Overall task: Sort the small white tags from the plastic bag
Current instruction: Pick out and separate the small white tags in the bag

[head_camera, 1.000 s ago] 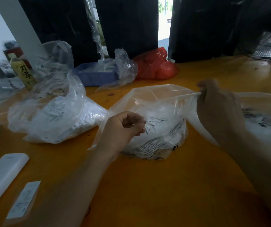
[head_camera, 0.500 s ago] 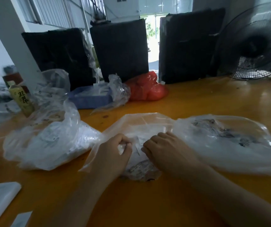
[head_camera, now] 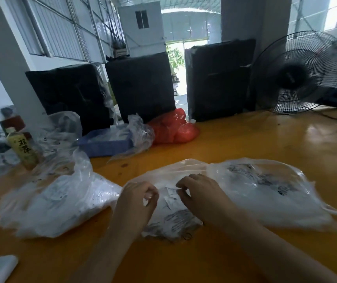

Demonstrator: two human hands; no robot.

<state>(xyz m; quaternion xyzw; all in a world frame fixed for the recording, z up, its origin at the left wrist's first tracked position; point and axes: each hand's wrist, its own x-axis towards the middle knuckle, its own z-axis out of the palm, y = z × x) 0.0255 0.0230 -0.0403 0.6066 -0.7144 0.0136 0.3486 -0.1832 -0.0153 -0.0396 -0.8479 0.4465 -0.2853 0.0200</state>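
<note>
The bag [head_camera: 175, 219] on the worktop [head_camera: 245, 152] is pinched by curled fingers of the left hand [head_camera: 136, 203] and the right hand [head_camera: 201, 193].

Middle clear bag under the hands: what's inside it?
The middle clear bag holds small white printed tags. Left hand and right hand cover part; their count can't be told.

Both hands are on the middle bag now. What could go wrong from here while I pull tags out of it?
1. The middle bag lies between two similar clear bags, the left bag and the right bag, and touches both; loose tags could get mixed.
2. The left hand and right hand pinch thin film; pulling apart may tear it and spill tags.
3. The fan faces the table; if it is running, loose tags may blow off.
</note>
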